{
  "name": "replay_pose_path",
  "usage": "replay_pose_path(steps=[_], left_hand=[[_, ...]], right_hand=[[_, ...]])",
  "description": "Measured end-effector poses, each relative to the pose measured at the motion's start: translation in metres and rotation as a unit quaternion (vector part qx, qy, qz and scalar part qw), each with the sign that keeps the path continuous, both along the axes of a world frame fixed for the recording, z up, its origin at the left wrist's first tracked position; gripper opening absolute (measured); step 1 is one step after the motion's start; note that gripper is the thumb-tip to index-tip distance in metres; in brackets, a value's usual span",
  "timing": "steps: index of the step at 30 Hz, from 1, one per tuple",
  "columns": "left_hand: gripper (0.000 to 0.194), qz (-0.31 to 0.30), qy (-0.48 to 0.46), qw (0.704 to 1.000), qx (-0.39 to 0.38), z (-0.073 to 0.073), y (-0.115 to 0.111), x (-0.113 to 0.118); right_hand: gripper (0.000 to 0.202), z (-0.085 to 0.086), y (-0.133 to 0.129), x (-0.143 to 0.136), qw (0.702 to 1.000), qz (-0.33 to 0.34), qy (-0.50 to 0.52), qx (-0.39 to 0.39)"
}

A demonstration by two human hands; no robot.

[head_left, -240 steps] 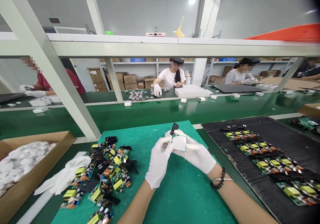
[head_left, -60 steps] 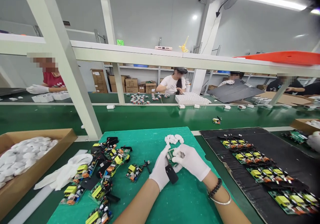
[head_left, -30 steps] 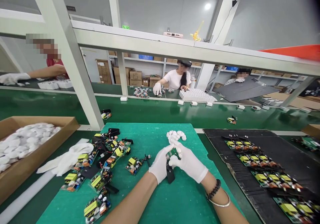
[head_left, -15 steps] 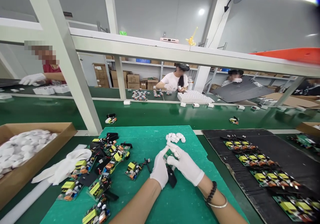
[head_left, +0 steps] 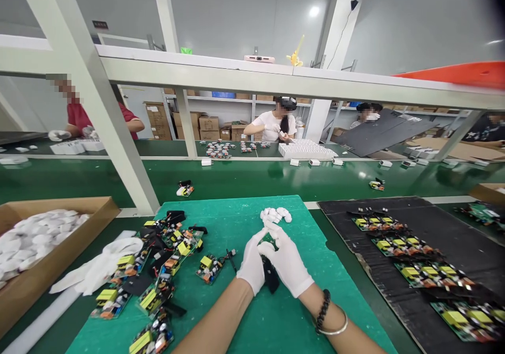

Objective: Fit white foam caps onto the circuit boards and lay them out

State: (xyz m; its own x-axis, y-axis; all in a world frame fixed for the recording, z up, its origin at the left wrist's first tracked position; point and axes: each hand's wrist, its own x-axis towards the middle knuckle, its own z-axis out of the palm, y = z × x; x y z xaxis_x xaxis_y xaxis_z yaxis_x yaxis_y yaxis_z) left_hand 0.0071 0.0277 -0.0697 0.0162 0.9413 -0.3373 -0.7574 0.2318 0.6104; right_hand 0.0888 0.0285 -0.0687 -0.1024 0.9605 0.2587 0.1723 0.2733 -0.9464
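Note:
My left hand (head_left: 252,259) and my right hand (head_left: 287,259), both in white gloves, meet over the green mat (head_left: 300,312). Between them they grip a small green circuit board (head_left: 270,240), mostly covered by fingers. A flat black piece (head_left: 270,276) hangs below it, toward me. The right thumb lies bent across the board. Just beyond my fingertips sits a cluster of white rounded pieces (head_left: 276,215). One circuit board with yellow and orange parts (head_left: 210,267) lies left of my left hand, and several more are heaped at the mat's left side (head_left: 171,254).
A cardboard box (head_left: 98,220) of white pieces stands at left beside a loose white glove (head_left: 98,264). Rows of boards lie on a black sheet (head_left: 355,249) at right. Beyond the mat, a green conveyor (head_left: 256,178) carries boards and white cases. Several co-workers sit across it.
My hands stay together on the board, the right fingers and thumb shifting slightly over it. Items on the conveyor have moved right. The co-worker at left has changed posture.

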Motion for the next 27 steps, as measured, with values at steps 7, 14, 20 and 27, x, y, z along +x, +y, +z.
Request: replay_pose_path(steps=[7, 14, 20, 27], left_hand=[[0.021, 0.037, 0.017, 0.999, -0.006, -0.002, 0.002, -0.003], [0.019, 0.084, -0.006, 0.996, 0.015, -0.002, -0.002, 0.0], [0.017, 0.082, -0.025, 0.996, 0.037, 0.002, -0.002, 0.003], [0.023, 0.014, -0.068, 0.997, 0.037, 0.009, -0.003, 0.004]], right_hand=[[0.051, -0.004, 0.001, 0.004, 0.999, 0.042, -0.03, 0.002], [0.044, -0.007, -0.002, -0.003, 0.997, -0.008, -0.065, 0.051], [0.039, -0.007, -0.003, -0.005, 0.996, -0.024, -0.053, 0.06], [0.04, -0.004, -0.001, -0.001, 0.996, 0.027, 0.076, 0.039]])
